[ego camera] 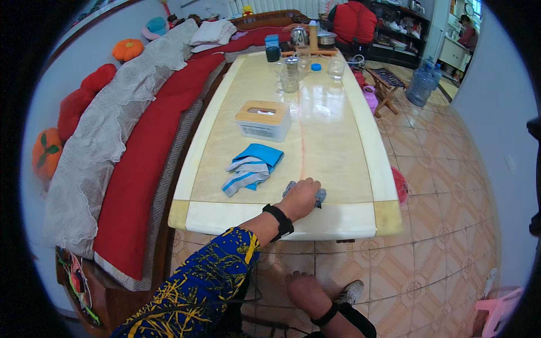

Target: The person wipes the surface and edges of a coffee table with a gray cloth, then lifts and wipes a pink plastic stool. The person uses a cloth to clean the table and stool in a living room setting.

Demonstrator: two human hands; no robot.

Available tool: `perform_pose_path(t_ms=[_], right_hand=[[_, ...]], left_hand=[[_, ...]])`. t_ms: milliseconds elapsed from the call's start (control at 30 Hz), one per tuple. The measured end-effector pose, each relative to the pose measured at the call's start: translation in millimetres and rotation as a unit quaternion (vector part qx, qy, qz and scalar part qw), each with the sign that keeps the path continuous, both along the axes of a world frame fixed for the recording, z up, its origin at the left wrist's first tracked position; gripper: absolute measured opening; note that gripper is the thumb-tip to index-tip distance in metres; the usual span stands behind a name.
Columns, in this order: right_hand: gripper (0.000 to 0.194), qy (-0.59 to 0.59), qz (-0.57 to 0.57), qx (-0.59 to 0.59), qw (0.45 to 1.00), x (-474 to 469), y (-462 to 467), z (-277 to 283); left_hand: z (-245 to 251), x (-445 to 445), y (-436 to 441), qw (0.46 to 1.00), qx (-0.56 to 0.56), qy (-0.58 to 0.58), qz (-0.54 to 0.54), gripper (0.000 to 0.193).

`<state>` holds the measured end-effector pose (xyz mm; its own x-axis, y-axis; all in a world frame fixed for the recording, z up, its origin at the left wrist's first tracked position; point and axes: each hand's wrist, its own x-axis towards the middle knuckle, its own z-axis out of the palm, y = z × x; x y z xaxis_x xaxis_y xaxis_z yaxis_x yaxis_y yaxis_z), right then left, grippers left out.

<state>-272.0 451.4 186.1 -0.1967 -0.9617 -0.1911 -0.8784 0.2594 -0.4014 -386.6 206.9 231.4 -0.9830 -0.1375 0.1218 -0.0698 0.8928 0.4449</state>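
Note:
My left hand (301, 198) presses a crumpled grey cloth (321, 196) against the near end of a long, cream-topped table (338, 169). A faint reddish streak (301, 139) runs along the tabletop from the cloth toward the far end. Left of that hand lies a folded blue and grey striped cloth (255, 167). Behind it stands a white tissue box (264, 122) with a wooden lid. My right hand (305, 291) hangs low over the tiled floor, below the table's near edge; its fingers are bent and mostly hidden from view.
A glass jug (290, 76), a drinking glass (336, 69) and a blue lid (315, 67) stand farther back. Along the left runs a sofa with red cushions (143, 152). At right are a folding stool (384, 86), water bottles (420, 86) and a pink stool (501, 310). A person (355, 23) sits beyond the table.

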Motion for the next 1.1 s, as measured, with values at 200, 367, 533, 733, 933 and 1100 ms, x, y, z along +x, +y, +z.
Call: perform_pose_path(t_ms=[200,367,533,733,933,1100], right_hand=[[0.015,0.01,-0.025,-0.073,0.997,-14,-4,8],[0.01,-0.015,-0.051,-0.074,0.996,-21,-15,17],[0.023,-0.134,-0.15,-0.239,0.95,-37,-23,48],[0.041,-0.113,-0.355,-0.346,0.861,-67,-51,76],[0.045,0.07,-0.332,-0.276,0.899,-129,-139,49],[0.015,0.029,-0.195,-0.292,0.936,-54,-249,34]], left_hand=[[15,60,-27,0.983,0.149,0.098,-0.043,0.083],[18,168,-77,0.975,0.075,0.157,0.136,0.034],[2,232,-116,0.943,-0.034,0.121,0.309,0.011],[-25,237,-121,0.921,-0.088,0.161,0.343,0.01],[-27,240,-120,0.916,-0.103,0.181,0.344,0.009],[-30,240,-121,0.919,-0.113,0.186,0.328,0.008]])
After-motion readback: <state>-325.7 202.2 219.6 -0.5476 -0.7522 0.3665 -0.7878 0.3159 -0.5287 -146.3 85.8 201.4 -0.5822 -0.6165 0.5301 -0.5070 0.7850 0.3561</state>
